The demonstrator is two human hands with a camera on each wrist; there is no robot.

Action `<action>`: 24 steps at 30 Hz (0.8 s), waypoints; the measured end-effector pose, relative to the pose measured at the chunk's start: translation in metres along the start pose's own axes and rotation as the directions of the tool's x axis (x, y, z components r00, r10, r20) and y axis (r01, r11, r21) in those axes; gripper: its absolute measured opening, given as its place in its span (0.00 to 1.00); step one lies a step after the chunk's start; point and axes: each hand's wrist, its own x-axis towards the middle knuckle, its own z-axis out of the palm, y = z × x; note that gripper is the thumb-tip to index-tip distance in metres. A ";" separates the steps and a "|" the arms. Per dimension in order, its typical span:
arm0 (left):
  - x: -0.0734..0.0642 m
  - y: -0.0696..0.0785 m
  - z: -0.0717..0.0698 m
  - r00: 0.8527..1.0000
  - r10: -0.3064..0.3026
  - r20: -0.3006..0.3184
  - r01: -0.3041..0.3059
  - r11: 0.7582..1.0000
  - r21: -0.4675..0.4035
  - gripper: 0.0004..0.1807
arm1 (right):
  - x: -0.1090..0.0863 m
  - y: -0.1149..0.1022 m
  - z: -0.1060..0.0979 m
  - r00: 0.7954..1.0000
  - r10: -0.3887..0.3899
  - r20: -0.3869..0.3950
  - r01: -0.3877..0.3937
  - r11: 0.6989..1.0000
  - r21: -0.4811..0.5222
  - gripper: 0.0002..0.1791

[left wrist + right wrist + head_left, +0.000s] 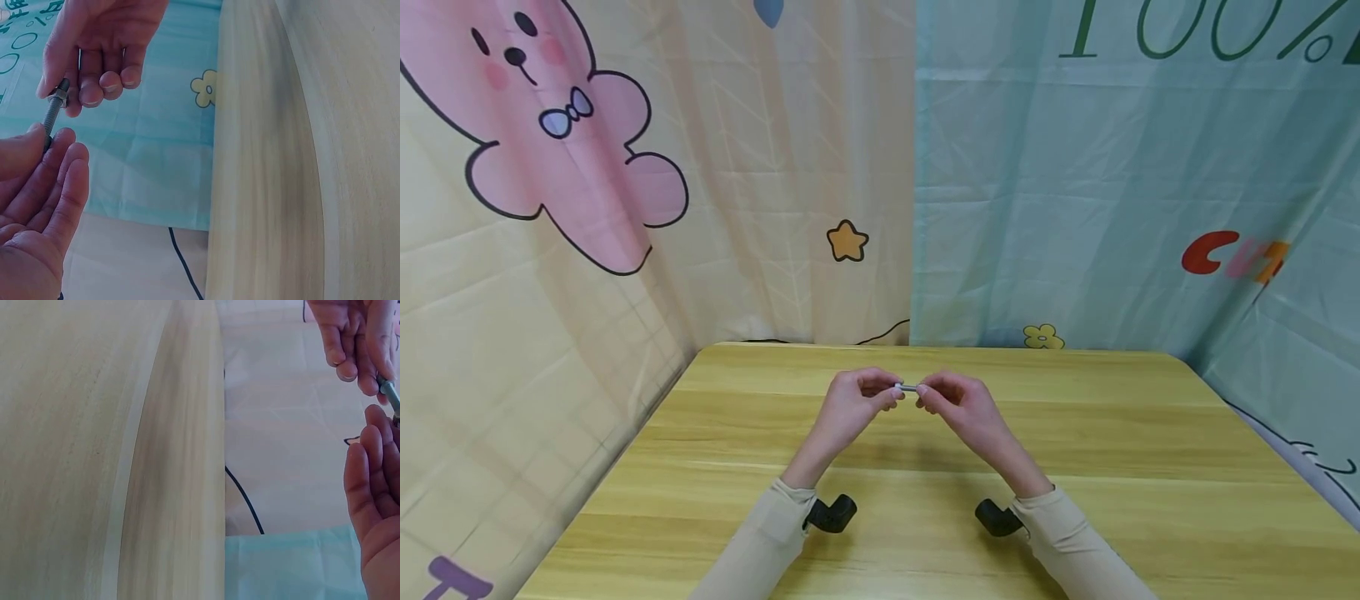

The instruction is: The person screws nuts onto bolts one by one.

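Above the table, a slim grey metal bolt (909,387) spans the gap between both hands. My left hand (856,407) pinches one end of it between thumb and fingertips. At the other end, a hex nut (58,98) sits around the threaded shank, a little short of the bolt's dark tip. My right hand (961,407) holds the nut between thumb and index finger, its other fingers loosely bent. In the right wrist view the bolt (390,394) shows near the right edge, partly cut off. Fingers cover the end in the left hand.
A light wood-grain table (910,475) lies beneath both forearms. Printed curtains (790,192) hang behind its far edge and along the sides. Black wrist mounts (833,514) stick out inward from the sleeves. A dark cord-like line (184,262) shows beyond the table edge.
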 end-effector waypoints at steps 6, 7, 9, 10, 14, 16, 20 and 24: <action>0.000 0.001 0.000 1.000 0.000 0.002 0.000 1.000 0.007 0.05 | 0.002 -0.001 0.001 0.998 0.054 -0.023 -0.055 0.998 -0.043 0.16; 0.000 0.001 0.000 1.000 0.000 0.000 0.000 1.000 0.008 0.05 | 0.002 -0.002 0.001 0.998 0.059 -0.029 -0.060 0.997 -0.041 0.16; 0.000 0.002 0.000 1.000 0.003 -0.004 -0.003 1.000 -0.001 0.06 | 0.002 -0.006 0.002 0.998 0.054 -0.040 -0.055 0.998 -0.036 0.14; 0.000 0.002 0.000 1.000 0.002 -0.006 -0.002 1.000 -0.007 0.06 | 0.001 -0.011 0.001 0.998 0.038 -0.041 -0.039 0.999 -0.037 0.13; 0.001 0.002 0.000 1.000 -0.005 -0.015 0.004 1.000 -0.028 0.07 | -0.004 -0.031 0.001 0.997 -0.057 -0.043 0.055 0.998 -0.043 0.12; 0.001 0.002 0.001 1.000 -0.007 -0.019 0.007 1.000 -0.024 0.07 | -0.006 -0.039 0.001 0.993 -0.109 -0.038 0.106 0.993 -0.060 0.11; -0.001 0.010 0.001 1.000 -0.014 -0.013 0.014 1.000 -0.017 0.08 | -0.008 -0.042 0.003 0.987 -0.156 -0.033 0.153 0.984 -0.087 0.10; -0.007 0.028 -0.001 1.000 -0.005 -0.001 0.005 1.000 -0.019 0.07 | -0.008 -0.040 0.003 0.990 -0.137 -0.035 0.134 0.988 -0.080 0.09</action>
